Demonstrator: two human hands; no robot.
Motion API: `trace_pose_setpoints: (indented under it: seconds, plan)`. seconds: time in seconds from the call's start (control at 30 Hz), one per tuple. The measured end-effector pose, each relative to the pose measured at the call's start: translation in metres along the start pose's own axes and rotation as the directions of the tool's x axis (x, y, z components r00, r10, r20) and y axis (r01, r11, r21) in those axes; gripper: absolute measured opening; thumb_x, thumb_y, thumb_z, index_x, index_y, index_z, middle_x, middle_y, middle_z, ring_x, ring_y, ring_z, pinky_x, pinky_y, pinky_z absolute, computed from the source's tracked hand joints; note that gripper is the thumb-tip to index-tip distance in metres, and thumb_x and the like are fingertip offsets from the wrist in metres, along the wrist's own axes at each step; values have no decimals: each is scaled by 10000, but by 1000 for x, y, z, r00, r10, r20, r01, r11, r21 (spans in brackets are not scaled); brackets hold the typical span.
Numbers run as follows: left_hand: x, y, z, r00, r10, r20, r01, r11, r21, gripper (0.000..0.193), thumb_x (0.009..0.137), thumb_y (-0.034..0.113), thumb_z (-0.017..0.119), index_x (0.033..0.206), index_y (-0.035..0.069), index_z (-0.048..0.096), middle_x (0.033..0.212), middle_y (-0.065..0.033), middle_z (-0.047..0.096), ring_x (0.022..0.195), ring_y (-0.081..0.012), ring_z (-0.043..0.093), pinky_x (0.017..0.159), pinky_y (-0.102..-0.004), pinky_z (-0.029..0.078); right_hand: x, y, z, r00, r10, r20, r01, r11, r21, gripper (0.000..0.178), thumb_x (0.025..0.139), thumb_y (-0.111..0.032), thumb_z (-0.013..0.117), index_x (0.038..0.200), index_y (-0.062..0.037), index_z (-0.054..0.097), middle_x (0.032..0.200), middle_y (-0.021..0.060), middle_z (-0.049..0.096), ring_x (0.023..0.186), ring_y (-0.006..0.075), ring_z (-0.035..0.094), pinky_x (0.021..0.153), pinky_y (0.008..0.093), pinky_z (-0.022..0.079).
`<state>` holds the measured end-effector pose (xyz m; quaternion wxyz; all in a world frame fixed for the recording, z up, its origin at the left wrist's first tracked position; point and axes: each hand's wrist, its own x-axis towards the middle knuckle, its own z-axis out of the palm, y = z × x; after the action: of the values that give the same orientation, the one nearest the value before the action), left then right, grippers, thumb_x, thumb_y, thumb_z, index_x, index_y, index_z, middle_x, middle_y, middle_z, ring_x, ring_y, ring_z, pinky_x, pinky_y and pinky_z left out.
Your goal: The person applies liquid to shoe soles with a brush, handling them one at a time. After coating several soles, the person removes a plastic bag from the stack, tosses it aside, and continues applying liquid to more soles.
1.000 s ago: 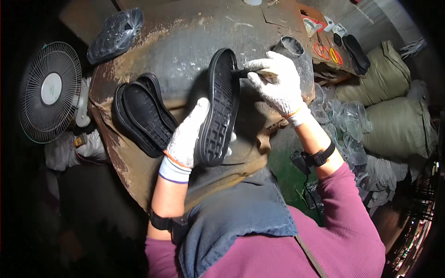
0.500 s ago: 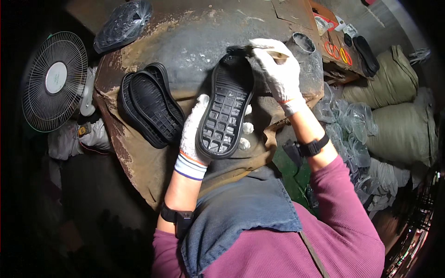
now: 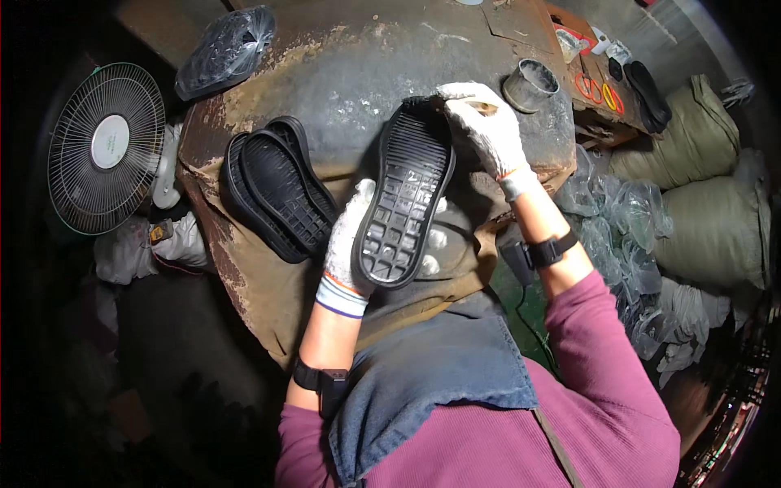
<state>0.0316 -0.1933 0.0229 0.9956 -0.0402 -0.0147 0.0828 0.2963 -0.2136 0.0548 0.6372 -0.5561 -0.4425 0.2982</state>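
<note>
A black shoe sole [image 3: 399, 203] with a gridded inner side rests tilted in my left hand [image 3: 348, 232]. The gloved thumb lies along its left edge, and the fingertips show past its right edge. At the toe end of the sole is my right hand [image 3: 486, 122], gloved in white, with its fingers closed. It grips what looks like a small brush [image 3: 485, 107]; a bit of its brownish handle shows, and the rest is mostly hidden by the glove. To the left, more black soles [image 3: 277, 187] lie one over another on the cloth-covered table [image 3: 350, 81].
A metal cup [image 3: 533, 85] stands at the table's right side. Beyond it are orange-handled scissors [image 3: 587, 87] on a wooden surface. A plastic-wrapped bundle [image 3: 228, 53] sits at the far left, near a fan [image 3: 108, 142]. Plastic bags [image 3: 626, 228] and full sacks [image 3: 716, 224] crowd the right.
My right hand has moved slightly down against the toe end, and the dark end of the brush shows less. The whole view has shifted a little; my left hand still holds the sole.
</note>
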Motion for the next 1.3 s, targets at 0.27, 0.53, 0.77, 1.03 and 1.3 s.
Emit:
trace_pose_setpoints:
  seconds: [0.27, 0.53, 0.77, 1.03, 1.3]
  plan:
    - [3, -4, -24, 969, 230, 84, -236, 969, 70, 699, 1083, 586, 380, 1575, 95, 456, 1572, -186, 519, 1396, -402, 536, 1169, -649, 396, -62, -21, 35, 915, -266, 303, 352, 893, -281, 144, 892, -152, 748, 1004, -80, 805, 1073, 43, 802, 1094, 230, 730, 1203, 457, 393]
    - [6, 10, -39, 923, 385, 4, -383, 917, 111, 727, 1091, 555, 387, 1583, 21, 408, 1518, -225, 544, 1376, -379, 538, 1166, -569, 420, -102, -51, 48, 781, -376, 498, 555, 784, -278, 246, 872, -187, 807, 1113, -138, 816, 1160, 21, 781, 1218, 240, 672, 1188, 508, 421]
    - [-4, 36, 13, 909, 397, 123, -416, 867, 274, 923, 968, 607, 663, 1524, -91, 427, 1310, -420, 604, 1077, -494, 718, 905, -572, 635, -114, -41, 19, 761, -278, 586, 484, 844, -228, 243, 871, -202, 817, 1092, -102, 814, 1195, 30, 778, 1161, 246, 689, 1214, 484, 396]
    - [-28, 66, 28, 758, 652, -2, -171, 201, 965, 620, 1018, 445, 692, 1395, -40, 603, 1225, -219, 735, 1018, -294, 767, 887, -418, 654, -106, -65, 56, 913, 162, 375, -154, 987, -52, 201, 937, -101, 746, 1121, -25, 776, 1063, 59, 789, 980, 108, 709, 900, 296, 577]
    - [-22, 39, 1, 672, 201, 713, 95, -978, 186, 373, 948, 71, 648, 1317, 98, 693, 1326, -173, 691, 1236, -391, 654, 1076, -475, 522, -80, -65, 66, 766, -362, 531, 603, 692, -397, 178, 830, -210, 764, 968, -103, 802, 852, 109, 727, 824, 359, 697, 782, 436, 559]
